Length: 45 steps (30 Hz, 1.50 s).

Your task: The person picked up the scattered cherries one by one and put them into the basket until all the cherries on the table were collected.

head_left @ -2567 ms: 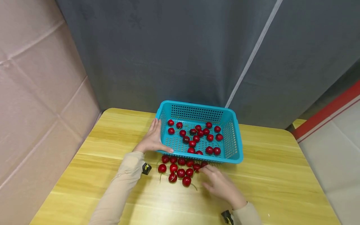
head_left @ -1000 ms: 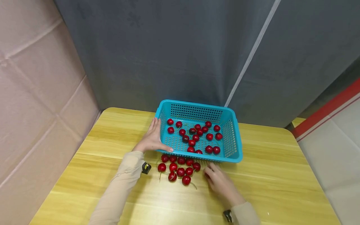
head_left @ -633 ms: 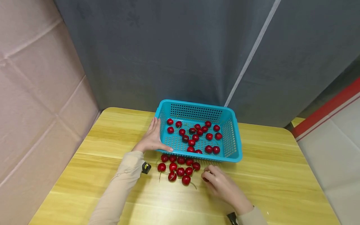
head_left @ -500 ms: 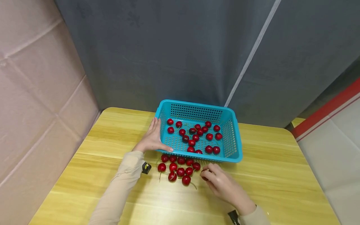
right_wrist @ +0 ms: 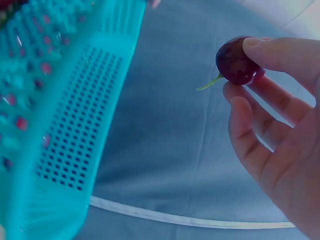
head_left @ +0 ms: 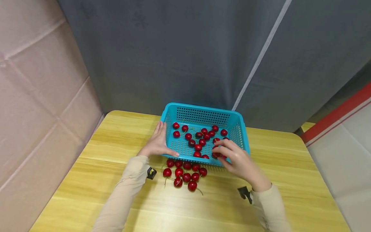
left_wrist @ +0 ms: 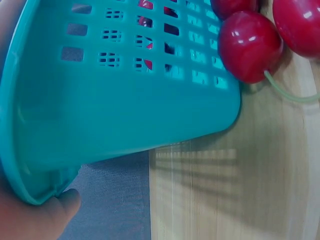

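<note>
A blue plastic basket (head_left: 203, 163) with pierced walls stands on the table and holds several red cherries (head_left: 202, 142). My left hand (head_left: 156, 143) grips its near left corner, thumb over the near rim and fingers along the left side. In the left wrist view, a fingertip (left_wrist: 70, 201) shows at the basket's rim. My right hand (head_left: 240, 162) is above the basket's near right part. Between thumb and fingers it pinches a dark red cherry (right_wrist: 236, 61) with a short green stem, clear in the right wrist view. That hand covers some cherries below in the head view.
Several loose cherries with stems (head_left: 186, 177) lie on the wooden table (head_left: 290, 180) along the basket's near side. A grey curtain (head_left: 174, 64) hangs behind the table. A pinkish panel (head_left: 43, 96) is at the left and a red-edged white panel (head_left: 342, 145) at the right.
My right hand has picked a cherry off the table at the right end of the loose ones and lifted it forward over the basket. The left hand stays at the basket's corner.
</note>
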Each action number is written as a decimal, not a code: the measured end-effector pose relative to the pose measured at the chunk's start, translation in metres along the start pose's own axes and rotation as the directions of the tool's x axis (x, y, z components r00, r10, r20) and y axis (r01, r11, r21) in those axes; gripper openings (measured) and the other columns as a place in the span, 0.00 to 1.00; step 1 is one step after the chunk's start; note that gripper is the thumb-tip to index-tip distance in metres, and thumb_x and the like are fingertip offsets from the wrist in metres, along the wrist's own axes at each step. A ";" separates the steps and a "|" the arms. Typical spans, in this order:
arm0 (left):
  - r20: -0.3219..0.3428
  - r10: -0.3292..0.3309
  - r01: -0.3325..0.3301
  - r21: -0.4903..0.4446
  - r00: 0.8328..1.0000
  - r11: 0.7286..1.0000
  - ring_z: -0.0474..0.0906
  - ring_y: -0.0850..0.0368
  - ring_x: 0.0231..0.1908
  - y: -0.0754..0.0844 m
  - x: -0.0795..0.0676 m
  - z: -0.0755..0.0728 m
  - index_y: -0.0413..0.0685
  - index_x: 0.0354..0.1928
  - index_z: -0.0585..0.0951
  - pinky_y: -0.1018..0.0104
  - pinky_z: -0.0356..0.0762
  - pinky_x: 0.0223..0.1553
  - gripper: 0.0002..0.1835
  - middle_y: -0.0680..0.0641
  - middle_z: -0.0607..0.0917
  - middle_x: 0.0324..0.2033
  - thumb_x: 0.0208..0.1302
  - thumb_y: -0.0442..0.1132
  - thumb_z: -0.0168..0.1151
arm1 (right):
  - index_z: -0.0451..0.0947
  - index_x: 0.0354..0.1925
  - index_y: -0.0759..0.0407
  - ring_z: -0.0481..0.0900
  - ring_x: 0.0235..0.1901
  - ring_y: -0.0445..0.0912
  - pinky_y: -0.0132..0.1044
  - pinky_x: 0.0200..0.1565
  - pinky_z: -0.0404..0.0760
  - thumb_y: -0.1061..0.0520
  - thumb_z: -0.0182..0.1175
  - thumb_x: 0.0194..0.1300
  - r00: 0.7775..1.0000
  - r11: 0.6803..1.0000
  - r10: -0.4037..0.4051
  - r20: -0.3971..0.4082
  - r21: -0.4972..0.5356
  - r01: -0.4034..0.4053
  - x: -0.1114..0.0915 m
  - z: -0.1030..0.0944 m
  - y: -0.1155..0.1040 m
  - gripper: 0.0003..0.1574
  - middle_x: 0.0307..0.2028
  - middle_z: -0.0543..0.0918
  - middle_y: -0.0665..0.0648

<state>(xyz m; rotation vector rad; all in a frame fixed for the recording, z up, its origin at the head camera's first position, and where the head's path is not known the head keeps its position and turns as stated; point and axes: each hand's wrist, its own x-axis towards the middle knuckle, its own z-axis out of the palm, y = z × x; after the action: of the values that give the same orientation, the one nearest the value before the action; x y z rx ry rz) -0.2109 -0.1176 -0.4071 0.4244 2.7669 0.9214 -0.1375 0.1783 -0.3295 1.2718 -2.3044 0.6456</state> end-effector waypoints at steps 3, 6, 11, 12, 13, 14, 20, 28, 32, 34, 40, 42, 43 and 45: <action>-0.003 -0.002 0.002 -0.003 1.000 1.000 0.22 0.49 0.68 0.000 0.000 0.000 0.37 0.69 0.35 0.50 0.40 0.66 0.75 0.39 0.30 0.69 0.28 0.64 0.74 | 0.78 0.36 0.61 0.74 0.41 0.49 0.37 0.37 0.78 0.56 0.56 0.62 1.000 0.999 0.015 0.010 -0.034 -0.015 0.013 -0.004 0.016 0.09 0.41 0.77 0.59; -0.005 -0.004 0.004 -0.002 1.000 1.000 0.22 0.50 0.68 -0.001 0.001 0.001 0.37 0.69 0.35 0.51 0.40 0.66 0.76 0.40 0.30 0.69 0.27 0.65 0.73 | 0.79 0.37 0.61 0.74 0.42 0.50 0.40 0.37 0.80 0.67 0.65 0.50 0.998 0.997 0.056 0.043 -0.064 -0.053 0.025 -0.006 0.032 0.12 0.41 0.77 0.59; -0.007 0.008 -0.008 0.007 1.000 1.000 0.23 0.48 0.68 -0.003 0.003 0.002 0.36 0.69 0.35 0.51 0.40 0.66 0.76 0.39 0.30 0.68 0.26 0.67 0.72 | 0.79 0.38 0.60 0.73 0.42 0.50 0.41 0.36 0.80 0.69 0.65 0.48 0.972 0.983 0.167 0.163 -0.099 -0.153 0.045 -0.003 0.059 0.16 0.41 0.76 0.58; -0.009 0.009 -0.009 0.007 1.000 1.000 0.23 0.48 0.68 -0.003 0.003 0.002 0.36 0.69 0.35 0.51 0.40 0.66 0.76 0.39 0.30 0.68 0.26 0.67 0.72 | 0.79 0.39 0.60 0.73 0.41 0.50 0.41 0.36 0.80 0.69 0.64 0.49 0.961 0.979 0.195 0.196 -0.103 -0.177 0.048 -0.001 0.065 0.16 0.41 0.76 0.58; -0.011 0.008 -0.008 0.006 1.000 1.000 0.23 0.48 0.68 -0.003 0.003 0.002 0.36 0.69 0.35 0.51 0.40 0.66 0.76 0.39 0.30 0.69 0.26 0.67 0.72 | 0.79 0.39 0.59 0.73 0.41 0.49 0.41 0.36 0.80 0.69 0.64 0.50 0.947 0.973 0.224 0.232 -0.104 -0.204 0.051 0.001 0.070 0.15 0.41 0.75 0.57; -0.011 0.008 -0.008 0.005 1.000 1.000 0.23 0.49 0.68 -0.002 0.003 0.002 0.36 0.69 0.35 0.51 0.39 0.66 0.76 0.39 0.30 0.69 0.26 0.66 0.72 | 0.79 0.40 0.59 0.73 0.40 0.49 0.41 0.36 0.80 0.68 0.63 0.51 0.931 0.967 0.252 0.266 -0.107 -0.231 0.054 0.003 0.075 0.15 0.41 0.75 0.57; 0.000 0.006 -0.006 -0.001 1.000 1.000 0.22 0.49 0.68 0.000 0.001 0.003 0.36 0.68 0.34 0.50 0.39 0.66 0.76 0.39 0.30 0.68 0.28 0.64 0.73 | 0.79 0.43 0.58 0.72 0.40 0.48 0.39 0.35 0.77 0.67 0.59 0.56 0.829 0.922 0.386 0.404 -0.129 -0.366 0.062 0.020 0.101 0.15 0.43 0.74 0.56; -0.012 0.005 -0.005 0.002 1.000 1.000 0.22 0.50 0.68 0.002 0.000 0.004 0.36 0.69 0.35 0.51 0.40 0.66 0.75 0.40 0.30 0.69 0.28 0.63 0.74 | 0.78 0.46 0.58 0.73 0.41 0.49 0.40 0.38 0.78 0.68 0.57 0.57 0.780 0.890 0.447 0.438 -0.132 -0.436 0.068 0.033 0.120 0.17 0.44 0.74 0.57; -0.016 0.009 -0.009 0.005 1.000 1.000 0.22 0.50 0.68 0.003 0.000 0.003 0.36 0.69 0.35 0.51 0.40 0.66 0.75 0.39 0.30 0.69 0.28 0.62 0.74 | 0.78 0.47 0.58 0.73 0.41 0.49 0.41 0.38 0.78 0.67 0.56 0.58 0.755 0.872 0.481 0.445 -0.149 -0.467 0.067 0.036 0.126 0.18 0.46 0.74 0.57; -0.014 0.007 -0.007 0.013 1.000 1.000 0.22 0.50 0.68 0.003 0.000 0.003 0.36 0.69 0.35 0.51 0.40 0.66 0.75 0.39 0.30 0.69 0.28 0.63 0.74 | 0.78 0.48 0.57 0.73 0.42 0.50 0.41 0.37 0.78 0.67 0.55 0.58 0.749 0.867 0.489 0.447 -0.156 -0.474 0.067 0.037 0.128 0.18 0.46 0.74 0.58; -0.015 -0.003 0.003 0.013 1.000 1.000 0.22 0.50 0.68 0.002 0.000 0.002 0.37 0.69 0.35 0.51 0.42 0.66 0.75 0.40 0.30 0.69 0.28 0.63 0.74 | 0.77 0.50 0.58 0.74 0.44 0.53 0.40 0.35 0.77 0.66 0.55 0.59 0.735 0.859 0.502 0.456 -0.166 -0.485 0.068 0.039 0.131 0.19 0.48 0.73 0.59; -0.014 -0.007 0.007 0.012 1.000 1.000 0.22 0.50 0.68 0.002 0.000 0.002 0.37 0.69 0.35 0.50 0.42 0.66 0.75 0.40 0.30 0.69 0.27 0.63 0.74 | 0.77 0.51 0.59 0.73 0.46 0.54 0.41 0.36 0.78 0.66 0.56 0.59 0.725 0.855 0.508 0.464 -0.170 -0.490 0.069 0.039 0.130 0.20 0.49 0.72 0.59; -0.014 -0.010 0.010 0.012 1.000 1.000 0.22 0.49 0.68 0.001 0.000 0.002 0.38 0.69 0.34 0.50 0.42 0.65 0.75 0.40 0.30 0.69 0.27 0.64 0.74 | 0.76 0.51 0.59 0.73 0.47 0.55 0.41 0.37 0.78 0.65 0.56 0.59 0.721 0.853 0.510 0.469 -0.169 -0.494 0.070 0.038 0.129 0.20 0.50 0.72 0.60; -0.012 -0.013 0.013 0.014 1.000 1.000 0.22 0.50 0.68 0.001 0.000 0.002 0.39 0.69 0.34 0.50 0.42 0.65 0.76 0.41 0.30 0.69 0.27 0.64 0.74 | 0.75 0.52 0.59 0.72 0.49 0.56 0.43 0.40 0.78 0.63 0.57 0.60 0.718 0.855 0.506 0.477 -0.169 -0.490 0.072 0.035 0.125 0.20 0.50 0.71 0.60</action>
<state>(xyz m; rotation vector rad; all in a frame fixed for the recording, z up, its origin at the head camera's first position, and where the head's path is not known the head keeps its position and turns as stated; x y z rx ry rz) -0.2099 -0.1159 -0.4075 0.4046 2.7853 0.9046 -0.2854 0.1692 -0.3408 0.8557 -3.1439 0.4635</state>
